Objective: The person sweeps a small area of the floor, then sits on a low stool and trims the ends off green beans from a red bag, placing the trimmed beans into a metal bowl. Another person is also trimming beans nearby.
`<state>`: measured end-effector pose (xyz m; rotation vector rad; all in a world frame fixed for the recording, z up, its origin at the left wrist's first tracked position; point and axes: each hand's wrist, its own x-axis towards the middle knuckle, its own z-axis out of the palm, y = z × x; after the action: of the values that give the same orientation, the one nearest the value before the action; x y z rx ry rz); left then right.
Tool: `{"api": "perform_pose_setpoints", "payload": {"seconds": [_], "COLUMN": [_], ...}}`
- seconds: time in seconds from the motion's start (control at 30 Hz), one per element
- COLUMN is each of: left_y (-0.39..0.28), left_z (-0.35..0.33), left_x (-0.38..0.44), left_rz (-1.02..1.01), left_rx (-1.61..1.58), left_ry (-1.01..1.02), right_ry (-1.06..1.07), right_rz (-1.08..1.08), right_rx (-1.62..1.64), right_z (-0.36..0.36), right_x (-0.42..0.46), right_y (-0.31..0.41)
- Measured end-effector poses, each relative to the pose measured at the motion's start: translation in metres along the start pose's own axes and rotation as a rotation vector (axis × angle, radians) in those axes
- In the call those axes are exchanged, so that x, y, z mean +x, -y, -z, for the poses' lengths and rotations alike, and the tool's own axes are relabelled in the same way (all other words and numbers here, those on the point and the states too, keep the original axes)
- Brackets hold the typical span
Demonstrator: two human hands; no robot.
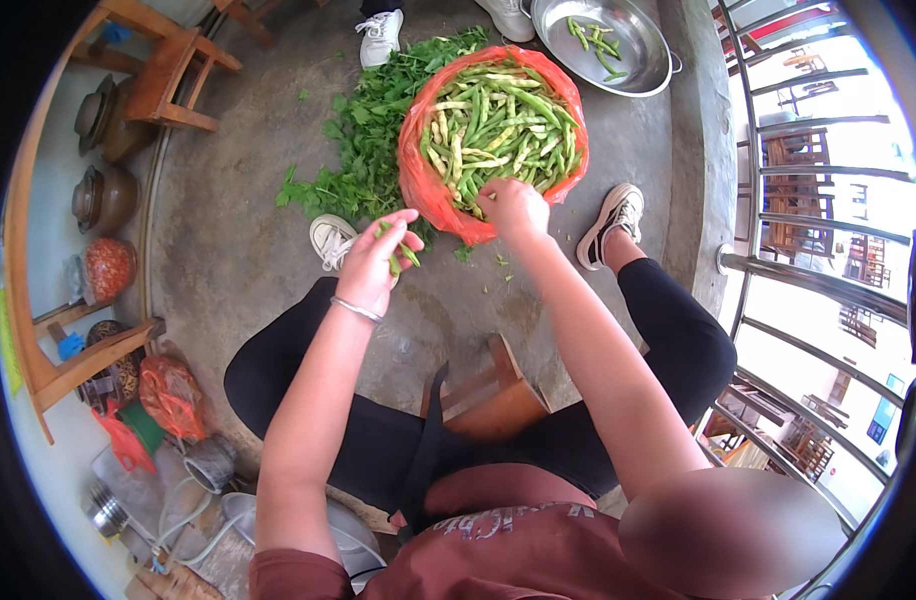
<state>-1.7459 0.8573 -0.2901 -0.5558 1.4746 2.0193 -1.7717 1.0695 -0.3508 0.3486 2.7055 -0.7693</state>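
Observation:
A red plastic bag (pixel 494 142), its rim rolled open, stands on the concrete floor, full of green and yellowish bean pods (pixel 503 120). My right hand (pixel 516 210) is at the bag's near edge, fingertips down among the pods; whether it pinches one is hidden. Left of it, my left hand (pixel 379 251), a bracelet at its wrist, holds a few green bean pieces (pixel 405 255) between thumb and fingers. Leafy green herbs (pixel 368 142) lie heaped against the bag's left side. A steel basin (pixel 638 45) with several beans inside sits beyond the bag at the right.
Another person's white shoes (pixel 381 37) stand beyond the herbs. A wooden stool (pixel 495 397) is beneath me. Metal railings (pixel 825 281) run along the right above a concrete ledge (pixel 702 150). Brown jars (pixel 113 199), bags and a wooden chair (pixel 177 82) line the left wall.

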Motion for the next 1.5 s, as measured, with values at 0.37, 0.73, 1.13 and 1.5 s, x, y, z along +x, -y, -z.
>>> {"api": "perform_pose_setpoints", "payload": {"seconds": [0.37,0.73,1.13,1.5], "left_y": [0.011,0.016,0.020,-0.012], "left_z": [-0.018,-0.084,-0.097,-0.039], "left_x": [0.006,-0.041,-0.089,-0.067], "left_rz": [-0.377,-1.216,-1.032,-0.276], "left_rx": [0.598,1.294,1.147,-0.694], "left_ry": [-0.025,0.329,0.228,0.288], "right_ry": [-0.183,0.062,-0.345,0.277], "right_rz": [-0.169,0.178,0.475,-0.120], "right_rx": [0.210,0.505,0.394,-0.253], "right_z": [0.008,0.103,0.095,0.037], "right_x": [-0.042,-0.162,-0.180,-0.181], "right_y": [0.002,-0.022,-0.012,-0.095]}}
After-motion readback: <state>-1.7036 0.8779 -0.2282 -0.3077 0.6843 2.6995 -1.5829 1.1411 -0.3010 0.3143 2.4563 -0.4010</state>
